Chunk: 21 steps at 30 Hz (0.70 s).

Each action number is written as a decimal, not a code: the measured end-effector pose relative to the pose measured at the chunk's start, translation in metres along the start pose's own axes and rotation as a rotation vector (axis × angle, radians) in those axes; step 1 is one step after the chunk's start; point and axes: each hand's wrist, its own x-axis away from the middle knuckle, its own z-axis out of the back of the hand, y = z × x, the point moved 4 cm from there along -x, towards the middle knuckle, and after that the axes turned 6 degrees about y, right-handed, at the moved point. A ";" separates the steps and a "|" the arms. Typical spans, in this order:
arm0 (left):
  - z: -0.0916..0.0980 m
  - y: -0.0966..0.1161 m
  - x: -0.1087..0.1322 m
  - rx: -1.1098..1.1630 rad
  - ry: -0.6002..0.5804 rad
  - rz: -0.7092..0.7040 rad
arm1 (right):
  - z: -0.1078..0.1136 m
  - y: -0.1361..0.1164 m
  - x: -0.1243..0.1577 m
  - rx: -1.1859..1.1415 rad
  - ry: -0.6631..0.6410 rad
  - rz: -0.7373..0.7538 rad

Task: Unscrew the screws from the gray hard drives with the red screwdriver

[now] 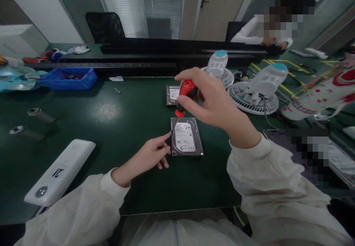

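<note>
while the right hand (212, 100), curled round the driver (187, 88), slants it toward the left edge of the drive (184, 137), the left hand (151, 153) (half-open, empty) is nearer.

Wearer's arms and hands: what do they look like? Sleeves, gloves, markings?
Left hand and right hand are bare, no gloves. Left sleeve and right sleeve are loose, wrinkled, off-white, gathered at the wrists. No printed markings or cables visible on either sleeve.
</note>
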 end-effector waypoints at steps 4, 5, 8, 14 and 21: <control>0.000 0.001 0.001 0.000 -0.011 -0.006 | 0.003 -0.002 0.000 -0.118 -0.018 0.026; 0.000 0.001 0.001 0.000 -0.011 -0.006 | 0.003 -0.001 0.000 -0.114 0.000 0.015; 0.000 0.001 0.000 -0.002 -0.003 0.000 | 0.005 0.000 -0.001 -0.065 0.057 0.006; 0.000 0.000 0.000 -0.002 -0.012 -0.005 | 0.004 -0.003 0.000 -0.243 -0.037 0.033; 0.001 -0.002 -0.001 -0.006 -0.003 -0.005 | 0.006 0.001 -0.001 -0.139 0.020 0.006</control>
